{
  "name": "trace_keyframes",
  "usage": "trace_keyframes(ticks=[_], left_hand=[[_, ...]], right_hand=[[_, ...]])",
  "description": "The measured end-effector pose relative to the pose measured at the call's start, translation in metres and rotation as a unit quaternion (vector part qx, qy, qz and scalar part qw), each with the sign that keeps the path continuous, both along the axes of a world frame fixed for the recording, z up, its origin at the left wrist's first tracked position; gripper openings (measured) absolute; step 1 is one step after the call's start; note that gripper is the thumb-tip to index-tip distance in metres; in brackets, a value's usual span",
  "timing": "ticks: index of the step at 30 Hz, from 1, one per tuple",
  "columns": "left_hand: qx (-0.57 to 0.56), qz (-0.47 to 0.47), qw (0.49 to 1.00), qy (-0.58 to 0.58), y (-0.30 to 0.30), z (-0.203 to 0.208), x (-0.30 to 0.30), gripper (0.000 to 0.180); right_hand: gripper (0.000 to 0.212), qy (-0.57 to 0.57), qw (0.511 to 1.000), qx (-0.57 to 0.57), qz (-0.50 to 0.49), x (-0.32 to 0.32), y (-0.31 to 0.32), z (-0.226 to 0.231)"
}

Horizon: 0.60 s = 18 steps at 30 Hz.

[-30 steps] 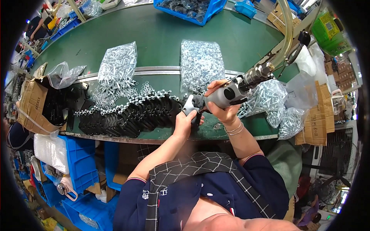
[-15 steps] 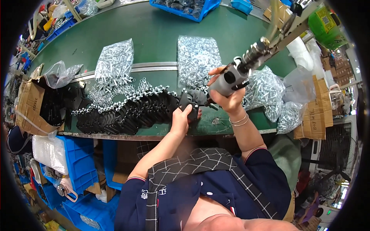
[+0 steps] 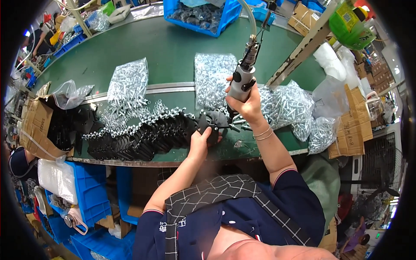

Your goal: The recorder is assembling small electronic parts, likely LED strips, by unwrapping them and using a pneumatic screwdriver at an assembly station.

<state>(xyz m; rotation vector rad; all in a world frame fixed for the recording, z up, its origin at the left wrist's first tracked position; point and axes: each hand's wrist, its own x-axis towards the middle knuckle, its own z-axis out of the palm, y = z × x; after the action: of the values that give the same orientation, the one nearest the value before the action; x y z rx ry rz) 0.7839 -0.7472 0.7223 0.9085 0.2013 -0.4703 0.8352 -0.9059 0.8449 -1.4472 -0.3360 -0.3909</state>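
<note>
My left hand (image 3: pixel 200 145) is closed on a black bracket (image 3: pixel 210 135) at the table's near side, thumb on top. In my right hand (image 3: pixel 249 106) is a grey air screwdriver (image 3: pixel 241 83), its hose end pointing away from me and its dark tip down beside the bracket. The tip lies close to the bracket's right side; whether they touch I cannot tell. To the left of the bracket runs a long row of overlapping black brackets (image 3: pixel 143 138), with shiny nuts and bolts (image 3: pixel 145 123) along its far edge.
Clear bags of metal fasteners lie on the green table: one at left (image 3: pixel 128 82), one in the middle (image 3: pixel 212 76), others at right (image 3: pixel 290 108). A blue crate (image 3: pixel 197 28) stands at the back. An open carton (image 3: pixel 37 125) of black parts sits at left. A slanted metal post (image 3: pixel 299 60) rises at right.
The screwdriver has swung from leaning rightward to nearly upright, and my right hand has shifted slightly left. My left hand still holds the bracket. The whole view has shifted a little.
</note>
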Motion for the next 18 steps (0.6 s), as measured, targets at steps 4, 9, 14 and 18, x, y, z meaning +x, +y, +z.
trace_keyframes(ticks=[4, 9, 14, 18], left_hand=[[0.005, -0.002, 1.0, -0.007, 0.001, -0.003, 0.005, 0.022], [0.01, -0.011, 1.0, -0.003, 0.001, -0.001, -0.001, 0.022], [0.011, -0.011, 1.0, -0.001, -0.001, 0.001, -0.001, 0.022], [0.002, 0.008, 1.0, 0.023, -0.001, -0.004, 0.002, 0.023]], right_hand=[[0.043, -0.025, 0.999, -0.021, -0.011, 0.004, -0.006, 0.007], [0.042, 0.016, 0.992, 0.096, 0.084, 0.007, -0.016, 0.007], [0.056, 0.021, 0.996, 0.077, 0.036, 0.012, -0.012, 0.01], [0.056, 0.011, 0.999, 0.051, 0.011, 0.019, -0.015, 0.001]])
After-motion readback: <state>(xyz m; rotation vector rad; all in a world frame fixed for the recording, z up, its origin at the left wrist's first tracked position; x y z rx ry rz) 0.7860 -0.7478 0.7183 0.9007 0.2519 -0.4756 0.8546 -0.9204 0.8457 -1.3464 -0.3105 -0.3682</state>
